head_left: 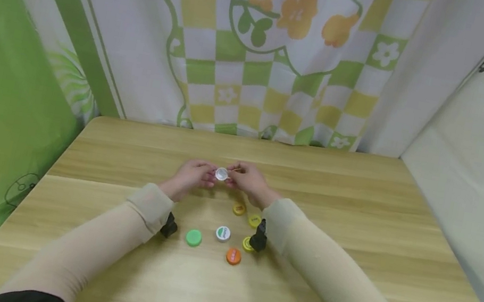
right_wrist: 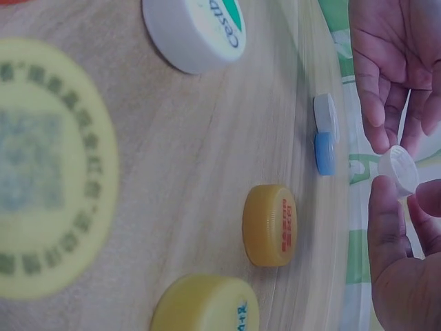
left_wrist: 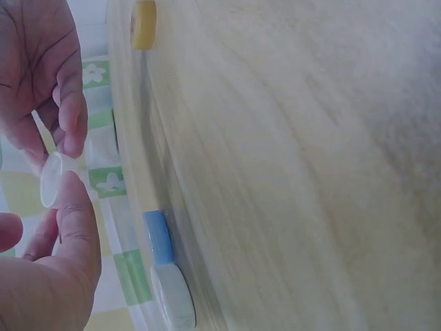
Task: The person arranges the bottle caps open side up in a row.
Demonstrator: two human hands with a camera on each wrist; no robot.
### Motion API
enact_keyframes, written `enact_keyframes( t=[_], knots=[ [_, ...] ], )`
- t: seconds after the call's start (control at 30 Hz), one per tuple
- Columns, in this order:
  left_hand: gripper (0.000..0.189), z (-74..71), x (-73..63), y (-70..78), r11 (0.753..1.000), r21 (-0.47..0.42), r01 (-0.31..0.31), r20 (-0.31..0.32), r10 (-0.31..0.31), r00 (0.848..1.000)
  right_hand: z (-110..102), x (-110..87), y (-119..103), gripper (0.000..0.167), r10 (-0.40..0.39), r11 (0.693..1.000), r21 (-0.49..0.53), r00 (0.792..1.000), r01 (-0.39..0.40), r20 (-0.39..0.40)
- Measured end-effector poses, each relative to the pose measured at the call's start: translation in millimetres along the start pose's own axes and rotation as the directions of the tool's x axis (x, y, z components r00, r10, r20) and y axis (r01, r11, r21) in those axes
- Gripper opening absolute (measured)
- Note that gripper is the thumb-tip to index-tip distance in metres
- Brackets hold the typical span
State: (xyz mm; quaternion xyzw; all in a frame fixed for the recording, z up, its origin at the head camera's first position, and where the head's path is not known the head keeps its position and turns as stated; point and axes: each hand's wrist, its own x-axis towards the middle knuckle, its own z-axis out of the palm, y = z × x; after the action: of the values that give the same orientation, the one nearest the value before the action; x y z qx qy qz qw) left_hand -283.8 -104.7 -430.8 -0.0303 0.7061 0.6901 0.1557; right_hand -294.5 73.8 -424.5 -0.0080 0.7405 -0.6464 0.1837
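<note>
Above the far half of the table, both hands meet at a small white bottle cap (head_left: 221, 174). My left hand (head_left: 194, 175) pinches it from the left side with its fingertips. From the right, my right hand (head_left: 248, 180) grips the opposite edge with finger and thumb. In the left wrist view the cap (left_wrist: 52, 179) is tilted between the fingers of the two hands. Its round face (right_wrist: 403, 169) shows in the right wrist view. A blue cap (right_wrist: 324, 153) and a white cap (right_wrist: 326, 116) lie touching on the table, hidden behind the hands in the head view.
Nearer on the wooden table (head_left: 110, 236) lie a green cap (head_left: 194, 237), a white cap with green print (head_left: 223, 233), an orange cap (head_left: 233, 256), an amber cap (head_left: 239, 209) and two yellow caps (head_left: 254, 221). A patterned curtain (head_left: 272, 91) hangs along the back edge.
</note>
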Motion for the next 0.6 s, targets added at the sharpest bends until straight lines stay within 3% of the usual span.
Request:
enact_keyframes(
  t=[0.27,0.6],
  knots=[
    [0.038,2.8,1.7,5.7,0.999,0.042,0.007,0.015,-0.008,1.000,-2,2.5,-1,0.025,-0.004,0.999,-0.053,1.000,0.004,-0.009],
    [0.041,4.5,4.4,-1.2,0.992,0.122,0.027,0.055,-0.034,0.998,-2,2.3,11,0.028,0.029,0.999,-0.036,1.000,-0.029,-0.002]
  ],
)
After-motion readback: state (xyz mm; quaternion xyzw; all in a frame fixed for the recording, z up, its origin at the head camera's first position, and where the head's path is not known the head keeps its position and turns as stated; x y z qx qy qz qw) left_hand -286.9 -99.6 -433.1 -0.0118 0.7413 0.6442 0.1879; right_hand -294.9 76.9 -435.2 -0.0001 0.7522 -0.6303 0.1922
